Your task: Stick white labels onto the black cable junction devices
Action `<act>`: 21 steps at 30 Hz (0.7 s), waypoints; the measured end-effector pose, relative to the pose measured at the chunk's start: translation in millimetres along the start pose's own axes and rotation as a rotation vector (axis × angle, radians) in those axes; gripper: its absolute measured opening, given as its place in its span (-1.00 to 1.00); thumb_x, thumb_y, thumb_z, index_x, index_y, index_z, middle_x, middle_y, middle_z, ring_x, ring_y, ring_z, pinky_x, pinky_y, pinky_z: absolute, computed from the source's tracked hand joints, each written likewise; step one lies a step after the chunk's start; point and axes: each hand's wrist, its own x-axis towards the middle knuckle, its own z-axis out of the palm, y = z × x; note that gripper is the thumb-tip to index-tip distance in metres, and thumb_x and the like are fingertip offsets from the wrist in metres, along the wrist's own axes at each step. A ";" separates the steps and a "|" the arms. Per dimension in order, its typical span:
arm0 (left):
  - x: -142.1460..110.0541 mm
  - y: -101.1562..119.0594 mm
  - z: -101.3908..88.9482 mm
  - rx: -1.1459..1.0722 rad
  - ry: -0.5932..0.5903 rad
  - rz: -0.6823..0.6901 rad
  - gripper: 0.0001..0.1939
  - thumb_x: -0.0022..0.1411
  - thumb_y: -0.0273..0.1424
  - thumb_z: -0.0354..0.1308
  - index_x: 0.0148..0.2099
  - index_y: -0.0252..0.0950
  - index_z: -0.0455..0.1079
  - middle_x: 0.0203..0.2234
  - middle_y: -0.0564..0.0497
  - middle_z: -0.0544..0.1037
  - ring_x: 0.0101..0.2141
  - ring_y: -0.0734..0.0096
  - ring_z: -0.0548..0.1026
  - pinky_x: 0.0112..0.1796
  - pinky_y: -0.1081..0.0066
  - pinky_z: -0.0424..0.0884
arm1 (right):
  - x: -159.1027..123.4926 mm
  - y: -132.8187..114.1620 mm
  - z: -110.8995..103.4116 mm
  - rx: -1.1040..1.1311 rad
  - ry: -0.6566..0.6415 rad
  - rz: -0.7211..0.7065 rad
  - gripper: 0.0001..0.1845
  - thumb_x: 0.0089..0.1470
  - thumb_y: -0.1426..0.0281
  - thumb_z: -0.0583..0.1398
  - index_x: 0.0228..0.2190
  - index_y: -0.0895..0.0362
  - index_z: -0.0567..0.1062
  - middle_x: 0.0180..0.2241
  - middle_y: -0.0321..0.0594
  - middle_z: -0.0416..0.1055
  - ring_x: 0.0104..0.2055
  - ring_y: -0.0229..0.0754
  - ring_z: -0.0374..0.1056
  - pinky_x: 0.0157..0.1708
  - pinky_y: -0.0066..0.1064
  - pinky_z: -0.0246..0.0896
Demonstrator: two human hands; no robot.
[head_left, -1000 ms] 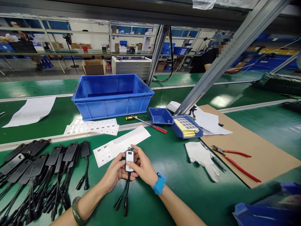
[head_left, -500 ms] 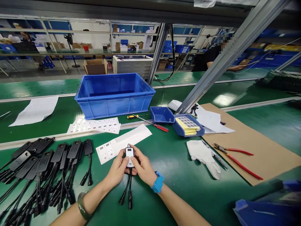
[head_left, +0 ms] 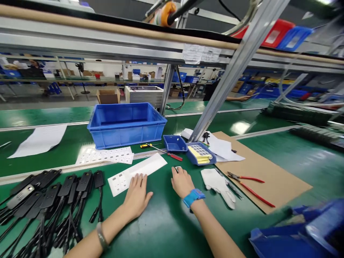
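My left hand (head_left: 137, 195) rests with fingers stretched out, their tips on the lower edge of a white label sheet (head_left: 150, 165). To its right, my right hand (head_left: 183, 182) curls over a small black controller (head_left: 177, 168) with a white face. Only the controller's top end shows past the fingers; the rest is hidden under the palm. At the left lies a pile of black cabled controllers (head_left: 49, 197). A white glove (head_left: 219, 186) lies right of my right hand.
A large blue bin (head_left: 126, 134) stands behind the label sheets. Near it are screwdrivers (head_left: 174, 156), a small blue tray (head_left: 175, 144) and a tray of yellow-backed labels (head_left: 201, 154). Red-handled pliers (head_left: 252, 186) lie on brown board (head_left: 279, 182). A metal post (head_left: 231, 79) slants across the right.
My hands have moved apart: the left let go of the controller and went onto the label sheet, while the right carried the controller to the right. The view has tilted up.
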 end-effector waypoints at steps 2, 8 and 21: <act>1.0 2.6 3.8 0.064 -0.055 0.038 -0.37 0.29 -0.32 0.04 0.30 -0.52 0.00 0.24 -0.36 0.12 0.26 -0.11 -0.01 0.22 -0.06 0.00 | 13.1 -15.9 0.1 0.155 0.014 -0.151 -0.58 0.12 0.54 0.06 0.04 0.28 0.37 -0.02 0.13 0.32 0.00 0.09 0.27 -0.01 -0.16 0.20; -3.6 4.8 8.2 0.085 0.003 0.146 -0.30 0.18 -0.35 0.19 0.28 -0.45 0.04 0.20 -0.39 0.15 0.24 -0.15 0.04 0.21 -0.10 0.04 | 50.5 -105.5 18.2 0.422 -0.138 -0.391 -0.73 0.03 0.43 0.21 -0.17 0.19 0.48 -0.16 -0.08 0.39 -0.09 -0.10 0.30 -0.05 -0.34 0.18; -8.9 -5.5 19.6 0.078 0.011 0.214 -0.43 0.35 -0.21 -0.04 0.26 -0.47 0.11 0.21 -0.40 0.16 0.24 -0.15 0.03 0.17 -0.17 0.07 | 51.6 -143.4 39.3 0.341 -0.166 -0.325 -0.54 -0.26 0.27 0.41 -0.28 0.18 0.48 -0.20 -0.04 0.35 -0.09 0.07 0.23 -0.14 -0.17 0.12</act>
